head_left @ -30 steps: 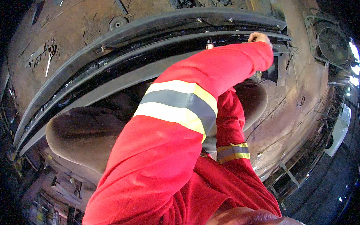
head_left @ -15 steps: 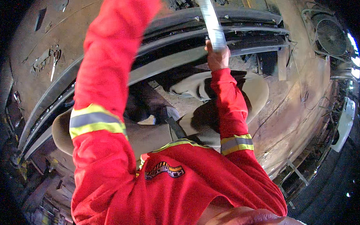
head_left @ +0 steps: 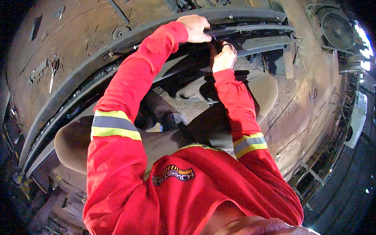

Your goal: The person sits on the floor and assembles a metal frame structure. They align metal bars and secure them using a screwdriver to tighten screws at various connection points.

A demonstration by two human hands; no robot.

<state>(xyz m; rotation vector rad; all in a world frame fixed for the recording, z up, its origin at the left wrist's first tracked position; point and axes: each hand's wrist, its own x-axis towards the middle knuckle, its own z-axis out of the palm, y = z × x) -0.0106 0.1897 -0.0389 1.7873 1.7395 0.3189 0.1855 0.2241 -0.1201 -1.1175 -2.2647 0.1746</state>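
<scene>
Long dark curved bars (head_left: 256,44) lie side by side in an arc across the floor in front of me. My left hand (head_left: 195,28) rests over the far bars, palm down, its fingers bent and pressed together at the middle of the arc. Just nearer and to the right, my right hand (head_left: 224,57) is closed with thumb and fingers curled. The fingertips of both hands almost meet over a small dark spot between the bars. What they grip there is too small and shadowed to make out.
My knees in tan trousers (head_left: 75,142) spread to both sides below the bars. Scissors (head_left: 54,74) lie on the brown floor at the left. A round fan (head_left: 337,30) stands at the far right, and a white curved panel (head_left: 357,119) is nearer on that side.
My left hand has come back from beyond the upper edge to the bars. My right hand has stayed close by; the shiny pale strip stretched up from it no longer shows.
</scene>
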